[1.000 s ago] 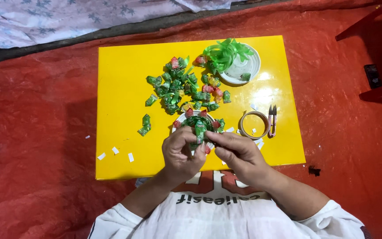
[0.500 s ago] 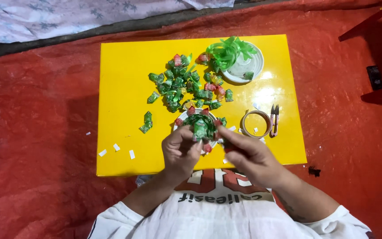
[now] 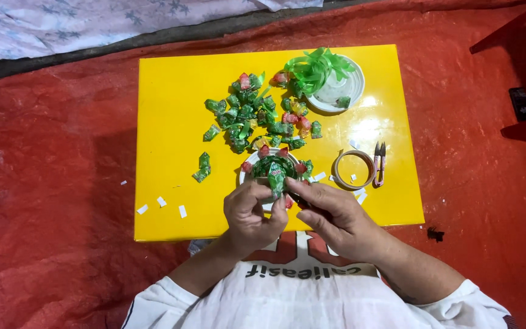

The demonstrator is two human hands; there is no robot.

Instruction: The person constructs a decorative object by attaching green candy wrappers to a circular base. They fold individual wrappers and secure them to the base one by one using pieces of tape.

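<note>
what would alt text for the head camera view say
Seen from above, a person's left hand and right hand press a green wrapped candy onto a round white disc on a yellow table. Behind lie a candy pile, a tape roll and small snips.

The near part of the white disc point(image 3: 248, 172) is hidden by the hands; the candy wrappers point(image 3: 257, 116) are too small to be told apart.
</note>
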